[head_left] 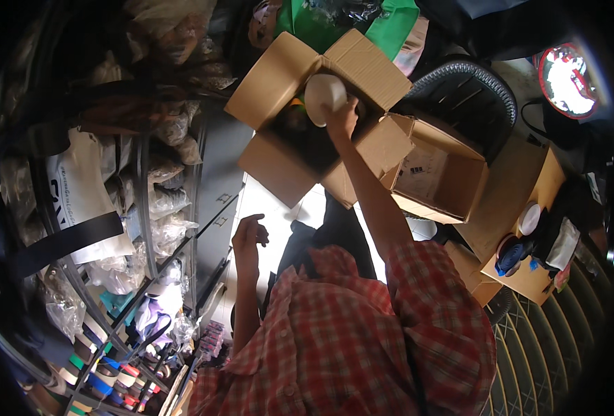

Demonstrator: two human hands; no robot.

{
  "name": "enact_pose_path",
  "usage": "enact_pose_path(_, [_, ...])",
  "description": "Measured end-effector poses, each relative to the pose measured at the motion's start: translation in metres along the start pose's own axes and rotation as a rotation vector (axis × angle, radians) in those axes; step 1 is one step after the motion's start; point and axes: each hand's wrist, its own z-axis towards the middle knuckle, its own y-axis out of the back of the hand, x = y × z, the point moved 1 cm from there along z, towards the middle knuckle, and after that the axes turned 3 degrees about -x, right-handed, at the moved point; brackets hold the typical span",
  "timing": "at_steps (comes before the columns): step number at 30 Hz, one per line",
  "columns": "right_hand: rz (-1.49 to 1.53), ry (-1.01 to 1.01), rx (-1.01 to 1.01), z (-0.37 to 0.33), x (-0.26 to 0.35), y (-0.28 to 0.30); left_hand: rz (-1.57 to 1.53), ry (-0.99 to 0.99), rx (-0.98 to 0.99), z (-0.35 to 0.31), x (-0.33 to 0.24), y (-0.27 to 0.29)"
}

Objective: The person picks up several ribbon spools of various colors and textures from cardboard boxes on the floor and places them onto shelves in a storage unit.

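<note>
An open cardboard box (277, 166) stands ahead of me with its four flaps folded outward. My right hand (343, 119) reaches over the box's opening, its fingers closed on the edge of a white round object (324, 99), smooth and bowl-like; its exact kind does not show. Down in the shadowed box lies something dark with a small orange-and-green patch (296, 103). My left hand (248, 234) hangs lower and to the left, apart from the box. Its fingers are loosely bent and spread a little, with nothing visible in them.
A second open carton (435, 170) sits right of the box, by a black woven chair (470, 87). Shelves with plastic-wrapped goods (168, 201) line the left. Far right, a cardboard surface (504, 180) bears small items. A green bag (393, 28) lies behind the box.
</note>
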Motion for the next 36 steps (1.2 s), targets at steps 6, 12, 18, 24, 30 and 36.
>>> enact_pose_path(6, [0.072, 0.374, 0.394, -0.096, 0.074, 0.064, 0.093, -0.134, -0.036, -0.005, -0.017, 0.007])
enact_pose_path(12, [0.146, 0.877, 0.721, -0.182, 0.094, 0.105, 0.420, -0.666, -0.277, -0.013, -0.050, 0.023])
enact_pose_path(18, [0.251, 0.967, 1.050, -0.236, 0.116, 0.161, 0.404, -0.682, 0.046, -0.058, -0.082, 0.037])
enact_pose_path(24, [0.363, 0.979, 0.995, -0.284, 0.123, 0.212, 0.339, -0.811, -0.044, -0.122, -0.068, 0.053])
enact_pose_path(30, [0.132, 1.313, 0.587, -0.350, 0.104, 0.243, -0.095, -0.816, -0.471, -0.180, -0.024, 0.111])
enact_pose_path(36, [-0.128, 1.593, 0.513, -0.379, 0.099, 0.296, 0.085, -0.820, -0.256, -0.245, -0.002, 0.160])
